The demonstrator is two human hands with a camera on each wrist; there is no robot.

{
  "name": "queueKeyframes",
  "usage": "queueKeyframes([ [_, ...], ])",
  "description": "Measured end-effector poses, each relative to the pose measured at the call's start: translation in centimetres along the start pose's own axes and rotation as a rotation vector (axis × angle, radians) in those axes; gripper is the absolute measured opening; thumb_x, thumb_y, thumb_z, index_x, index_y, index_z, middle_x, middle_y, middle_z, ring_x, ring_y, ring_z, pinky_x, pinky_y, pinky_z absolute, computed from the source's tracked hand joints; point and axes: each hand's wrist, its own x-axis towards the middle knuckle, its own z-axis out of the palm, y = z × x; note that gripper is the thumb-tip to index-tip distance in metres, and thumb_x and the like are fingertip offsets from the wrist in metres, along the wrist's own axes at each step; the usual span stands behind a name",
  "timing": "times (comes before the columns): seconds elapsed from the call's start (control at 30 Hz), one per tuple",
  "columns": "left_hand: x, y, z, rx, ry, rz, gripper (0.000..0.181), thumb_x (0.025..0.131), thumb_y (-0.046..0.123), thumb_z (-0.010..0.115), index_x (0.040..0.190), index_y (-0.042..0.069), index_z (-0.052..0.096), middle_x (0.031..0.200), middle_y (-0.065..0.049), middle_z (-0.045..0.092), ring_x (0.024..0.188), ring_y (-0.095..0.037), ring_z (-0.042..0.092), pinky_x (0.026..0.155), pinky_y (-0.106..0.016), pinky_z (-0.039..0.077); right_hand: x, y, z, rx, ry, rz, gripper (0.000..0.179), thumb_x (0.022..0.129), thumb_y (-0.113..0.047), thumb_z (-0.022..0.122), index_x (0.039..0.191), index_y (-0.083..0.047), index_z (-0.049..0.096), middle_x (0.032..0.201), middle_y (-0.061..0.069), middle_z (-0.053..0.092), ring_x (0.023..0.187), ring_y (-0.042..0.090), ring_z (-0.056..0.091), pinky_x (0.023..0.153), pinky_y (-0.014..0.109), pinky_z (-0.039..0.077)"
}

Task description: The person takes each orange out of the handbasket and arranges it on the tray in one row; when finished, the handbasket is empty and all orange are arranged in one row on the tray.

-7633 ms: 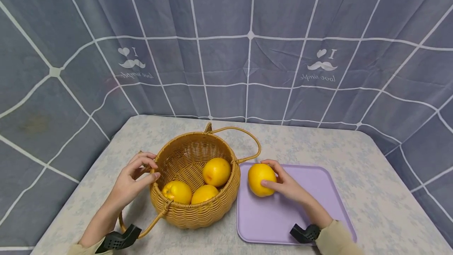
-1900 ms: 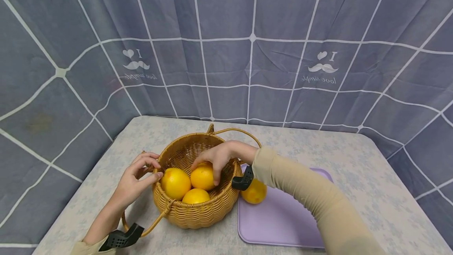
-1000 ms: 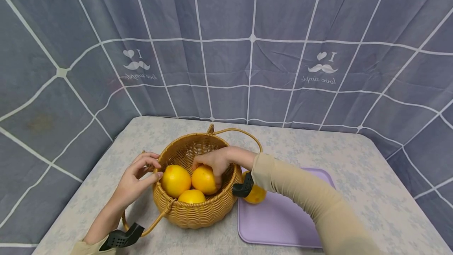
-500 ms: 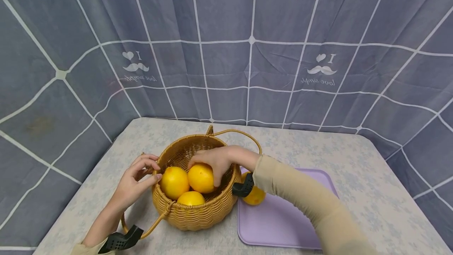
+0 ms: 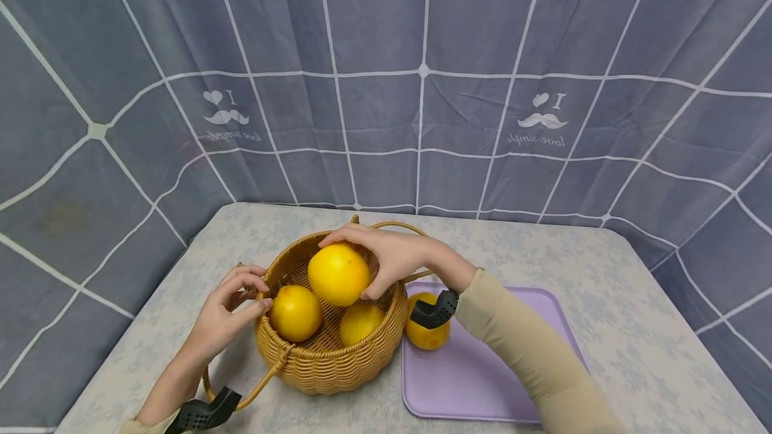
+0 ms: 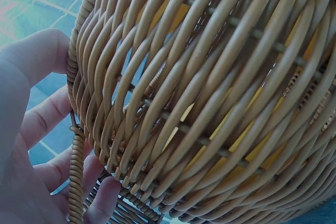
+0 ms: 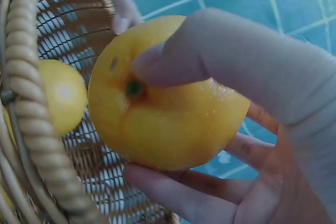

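My right hand (image 5: 392, 256) holds a yellow orange (image 5: 339, 274) at the height of the wicker basket's upper part. In the right wrist view the thumb presses beside the orange's green stem spot (image 7: 135, 88), with fingers curled under the far side. Inside the wicker basket (image 5: 338, 370) lie two more oranges, one at the left (image 5: 295, 313) and one at the front right (image 5: 362, 323). My left hand (image 5: 226, 313) grips the basket's left rim between thumb and fingers. In the left wrist view the woven wall (image 6: 199, 98) hides most of the inside.
A lilac tray (image 5: 482, 380) lies right of the basket, with another orange (image 5: 427, 337) at its left edge, partly behind the right wrist's black camera (image 5: 435, 310). One basket handle (image 5: 265, 384) droops at the front left. A grey checked curtain (image 5: 386, 106) hangs behind the table.
The right hand has left the orange on the tray, reached into the basket and raised another orange. The front orange has shifted right. The left hand stays on the rim.
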Motion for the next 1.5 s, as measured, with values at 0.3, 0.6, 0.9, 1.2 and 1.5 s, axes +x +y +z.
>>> queueKeyframes([
  [0.3, -0.1, -0.4, 0.2, -0.001, 0.01, 0.002, 0.013, 0.085, -0.005, 0.063, 0.094, 0.003, 0.059, 0.118, -0.007, 0.048, 0.108, -0.01, 0.045, 0.085, -0.016, 0.039, -2.8, 0.5, -0.3, 0.207, 0.101, -0.032, 0.085, 0.071, -0.005, 0.076, 0.142, -0.008, 0.031, 0.143, 0.005, 0.033, 0.116, 0.02, 0.049, 0.083, 0.035, 0.052],
  [0.6, -0.3, -0.5, 0.3, 0.003, 0.021, 0.009, 0.014, 0.084, -0.005, 0.064, 0.094, 0.002, 0.058, 0.119, -0.006, 0.048, 0.109, -0.009, 0.044, 0.086, -0.014, 0.038, -5.3, 1.2, 0.5, 0.253, 0.186, -0.049, 0.086, 0.07, -0.007, 0.076, 0.143, -0.006, 0.029, 0.145, 0.012, 0.029, 0.116, 0.026, 0.049, 0.083, 0.038, 0.051],
  [0.9, -0.1, -0.3, 0.1, 0.002, 0.024, 0.023, 0.014, 0.084, -0.007, 0.062, 0.094, 0.002, 0.058, 0.118, -0.006, 0.048, 0.108, -0.009, 0.045, 0.085, -0.014, 0.038, -9.3, 1.4, 1.4, 0.252, 0.308, -0.026, 0.086, 0.07, -0.002, 0.075, 0.143, -0.009, 0.029, 0.143, 0.008, 0.034, 0.114, 0.027, 0.05, 0.084, 0.04, 0.05],
  [1.2, 0.1, -0.1, 0.0, 0.023, 0.026, 0.006, 0.013, 0.084, -0.006, 0.063, 0.094, 0.001, 0.058, 0.118, -0.005, 0.048, 0.109, -0.008, 0.043, 0.085, -0.014, 0.037, -13.4, 2.5, 2.6, 0.242, 0.386, 0.039, 0.089, 0.069, 0.0, 0.079, 0.142, -0.008, 0.029, 0.143, 0.009, 0.033, 0.118, 0.029, 0.049, 0.084, 0.039, 0.051],
  [1.5, 0.2, -0.2, 0.1, 0.017, 0.02, -0.003, 0.012, 0.084, -0.005, 0.063, 0.094, 0.001, 0.058, 0.118, -0.005, 0.048, 0.109, -0.009, 0.044, 0.086, -0.014, 0.037, -17.6, 3.5, 4.6, 0.236, 0.427, 0.103, 0.085, 0.073, -0.002, 0.078, 0.141, -0.004, 0.027, 0.137, 0.014, 0.036, 0.116, 0.022, 0.05, 0.083, 0.036, 0.051],
])
